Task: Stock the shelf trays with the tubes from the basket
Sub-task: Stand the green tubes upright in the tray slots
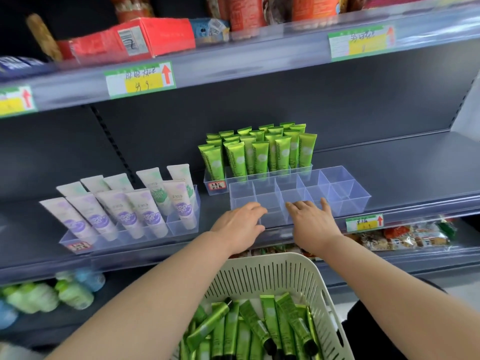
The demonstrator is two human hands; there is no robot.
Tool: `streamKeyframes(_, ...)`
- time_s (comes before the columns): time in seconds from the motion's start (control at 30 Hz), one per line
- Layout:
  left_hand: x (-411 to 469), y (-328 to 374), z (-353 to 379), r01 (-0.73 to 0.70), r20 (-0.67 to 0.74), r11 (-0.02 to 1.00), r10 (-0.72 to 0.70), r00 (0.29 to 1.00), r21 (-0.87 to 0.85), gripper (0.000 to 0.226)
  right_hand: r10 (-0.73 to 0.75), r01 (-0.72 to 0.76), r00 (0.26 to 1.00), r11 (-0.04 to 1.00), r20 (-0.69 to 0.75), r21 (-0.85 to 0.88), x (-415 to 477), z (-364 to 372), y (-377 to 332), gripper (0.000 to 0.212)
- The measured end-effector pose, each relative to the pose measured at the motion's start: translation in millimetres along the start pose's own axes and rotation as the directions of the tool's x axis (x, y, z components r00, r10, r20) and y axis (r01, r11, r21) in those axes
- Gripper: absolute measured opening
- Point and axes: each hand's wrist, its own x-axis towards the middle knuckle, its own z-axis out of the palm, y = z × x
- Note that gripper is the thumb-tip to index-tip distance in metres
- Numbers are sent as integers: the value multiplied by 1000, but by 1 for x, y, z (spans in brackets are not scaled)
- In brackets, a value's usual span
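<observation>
**Empty tray being set in place, no tubes loaded yet**

Both hands are apart on the near edge of the empty tray (345, 193), a clear divided tray at the front of the shelf (405, 157). The left hand (240, 224) is at the tray's 7 o'clock corner with its fingers bent over the rim. The right hand (311, 222) lies at about 6 o'clock, fingers fairly straight and spread across the rim, thumb out to the side. Neither hand holds a tube.

The tubes to stock, the green tubes (259, 328), lie in a loose heap in the basket (259, 261) at 6 o'clock, below the shelf edge and between the forearms. At 12 o'clock of the empty tray, just behind it, a full tray (215, 187) of the same green tubes stands packed upright. At 9 o'clock, well apart, a tray of white and purple tubes (124, 209) leans back.

The step in hand looks like squaring the empty tray up. It sits slightly askew to the shelf edge, its right end further back. Next, one hand needs to leave the tray, drop to the basket and pick a single tube from the heap. It then has to be turned cap-down and stood in a compartment, back row first so later tubes stay easy to reach.
</observation>
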Motion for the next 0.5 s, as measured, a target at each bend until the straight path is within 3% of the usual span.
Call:
streamKeyframes(0.17, -25, -35, -5, 57, 8, 998, -57, 998, 40, 46, -150, 154, 987, 986, -63, 65, 9, 5, -30, 49)
streamKeyframes(0.5, -46, -58, -3, 114, -50, 991, -110, 993, 65, 47, -224, 239, 965, 965, -133, 106, 13, 9, -61, 51)
